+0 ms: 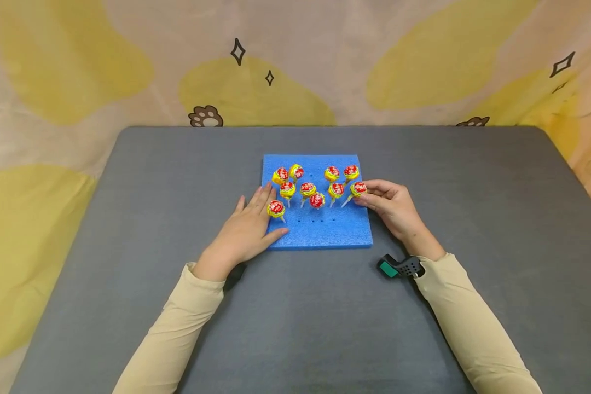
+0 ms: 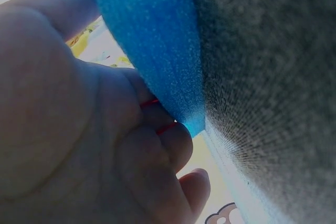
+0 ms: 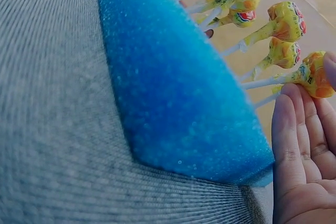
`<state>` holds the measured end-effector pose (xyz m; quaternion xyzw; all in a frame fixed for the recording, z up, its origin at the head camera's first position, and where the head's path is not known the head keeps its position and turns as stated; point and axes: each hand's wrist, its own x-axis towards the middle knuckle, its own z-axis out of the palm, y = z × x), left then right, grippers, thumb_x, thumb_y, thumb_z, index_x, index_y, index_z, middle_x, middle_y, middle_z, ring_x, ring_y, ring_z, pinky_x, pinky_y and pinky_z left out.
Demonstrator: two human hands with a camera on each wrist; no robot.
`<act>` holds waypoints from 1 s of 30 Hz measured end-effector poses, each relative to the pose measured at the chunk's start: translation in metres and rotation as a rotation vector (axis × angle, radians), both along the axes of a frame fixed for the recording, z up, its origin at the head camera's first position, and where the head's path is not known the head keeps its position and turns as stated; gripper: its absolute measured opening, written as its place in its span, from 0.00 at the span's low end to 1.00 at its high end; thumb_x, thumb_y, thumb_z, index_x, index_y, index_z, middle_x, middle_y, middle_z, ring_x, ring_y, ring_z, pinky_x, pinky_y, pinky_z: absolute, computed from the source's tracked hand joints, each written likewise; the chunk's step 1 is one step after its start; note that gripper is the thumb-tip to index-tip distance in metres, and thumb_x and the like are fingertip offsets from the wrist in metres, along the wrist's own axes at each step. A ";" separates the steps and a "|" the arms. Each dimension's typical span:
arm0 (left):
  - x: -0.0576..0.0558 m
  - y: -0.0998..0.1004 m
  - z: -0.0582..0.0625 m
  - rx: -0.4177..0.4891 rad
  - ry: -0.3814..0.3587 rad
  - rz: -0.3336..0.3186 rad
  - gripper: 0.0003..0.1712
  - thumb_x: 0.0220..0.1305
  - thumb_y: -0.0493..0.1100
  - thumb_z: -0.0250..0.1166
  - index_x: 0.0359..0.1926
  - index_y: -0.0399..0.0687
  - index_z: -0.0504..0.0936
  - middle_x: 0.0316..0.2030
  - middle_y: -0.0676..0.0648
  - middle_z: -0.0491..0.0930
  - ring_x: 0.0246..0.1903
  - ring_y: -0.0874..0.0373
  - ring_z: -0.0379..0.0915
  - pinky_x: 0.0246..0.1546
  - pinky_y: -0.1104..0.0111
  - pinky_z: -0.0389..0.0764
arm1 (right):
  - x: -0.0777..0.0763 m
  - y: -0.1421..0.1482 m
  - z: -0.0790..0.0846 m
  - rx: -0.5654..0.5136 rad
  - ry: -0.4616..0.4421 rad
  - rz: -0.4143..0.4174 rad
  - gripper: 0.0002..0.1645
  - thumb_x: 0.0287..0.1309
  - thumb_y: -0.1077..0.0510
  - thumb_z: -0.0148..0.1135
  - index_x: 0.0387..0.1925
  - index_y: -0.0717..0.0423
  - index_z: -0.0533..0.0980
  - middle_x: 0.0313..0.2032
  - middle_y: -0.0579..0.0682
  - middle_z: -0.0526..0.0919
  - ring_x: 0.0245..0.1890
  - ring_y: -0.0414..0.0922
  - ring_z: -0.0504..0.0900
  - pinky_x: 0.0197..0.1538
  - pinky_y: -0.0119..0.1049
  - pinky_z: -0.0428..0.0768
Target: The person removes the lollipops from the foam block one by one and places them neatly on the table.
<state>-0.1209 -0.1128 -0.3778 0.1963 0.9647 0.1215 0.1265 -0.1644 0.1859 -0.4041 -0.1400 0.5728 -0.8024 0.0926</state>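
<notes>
Several lollipops in yellow and red wrappers stand by their white sticks in a blue foam board (image 1: 320,235). At the board's right side my right hand (image 1: 391,208) pinches the wrapped head of one lollipop (image 1: 358,189) between thumb and fingers. That lollipop's stick (image 3: 262,83) slants down to the foam in the right wrist view. My left hand (image 1: 243,227) lies against the board's left edge, fingers extended and thumb reaching over the front left corner. Just beside it a lollipop (image 1: 276,208) leans at the board's left. In the left wrist view, the palm (image 2: 47,108) hides part of the board.
The board lies on a grey cloth-covered table (image 1: 305,323). Small holes (image 1: 313,221) dot the front part of the foam. A black strap with a green piece (image 1: 389,268) is at my right wrist. Behind the table hangs a patterned yellow and beige cloth (image 1: 295,65).
</notes>
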 end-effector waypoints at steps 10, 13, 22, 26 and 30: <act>-0.001 0.002 -0.002 0.007 0.002 0.007 0.50 0.65 0.63 0.53 0.72 0.37 0.43 0.73 0.41 0.34 0.72 0.48 0.32 0.67 0.48 0.39 | -0.002 0.003 -0.003 -0.042 0.007 -0.004 0.14 0.57 0.74 0.58 0.40 0.57 0.82 0.35 0.51 0.85 0.35 0.42 0.84 0.42 0.33 0.81; -0.001 0.002 -0.003 0.006 0.004 0.008 0.50 0.65 0.63 0.53 0.72 0.37 0.44 0.73 0.41 0.33 0.72 0.48 0.32 0.67 0.48 0.39 | -0.001 0.003 -0.002 -0.072 0.005 -0.010 0.11 0.57 0.71 0.61 0.39 0.58 0.82 0.34 0.51 0.85 0.34 0.43 0.84 0.42 0.33 0.81; -0.001 0.002 -0.001 0.017 0.006 0.005 0.49 0.65 0.62 0.54 0.72 0.35 0.44 0.73 0.40 0.34 0.72 0.47 0.33 0.67 0.48 0.39 | -0.001 0.006 0.000 -0.144 -0.026 -0.032 0.07 0.57 0.68 0.62 0.37 0.60 0.82 0.35 0.53 0.84 0.35 0.44 0.84 0.43 0.34 0.81; -0.001 0.002 -0.002 0.016 0.005 0.006 0.49 0.65 0.62 0.54 0.72 0.35 0.44 0.73 0.40 0.34 0.72 0.46 0.33 0.67 0.47 0.39 | -0.003 0.010 0.001 -0.148 -0.065 -0.029 0.09 0.61 0.69 0.57 0.37 0.59 0.82 0.36 0.52 0.84 0.36 0.44 0.83 0.45 0.34 0.80; -0.001 0.002 -0.002 0.015 0.006 0.005 0.49 0.65 0.63 0.53 0.72 0.35 0.44 0.73 0.40 0.34 0.72 0.46 0.32 0.67 0.47 0.39 | -0.004 0.019 0.003 -0.203 -0.134 -0.051 0.09 0.62 0.68 0.56 0.37 0.60 0.82 0.37 0.53 0.84 0.37 0.45 0.83 0.45 0.35 0.80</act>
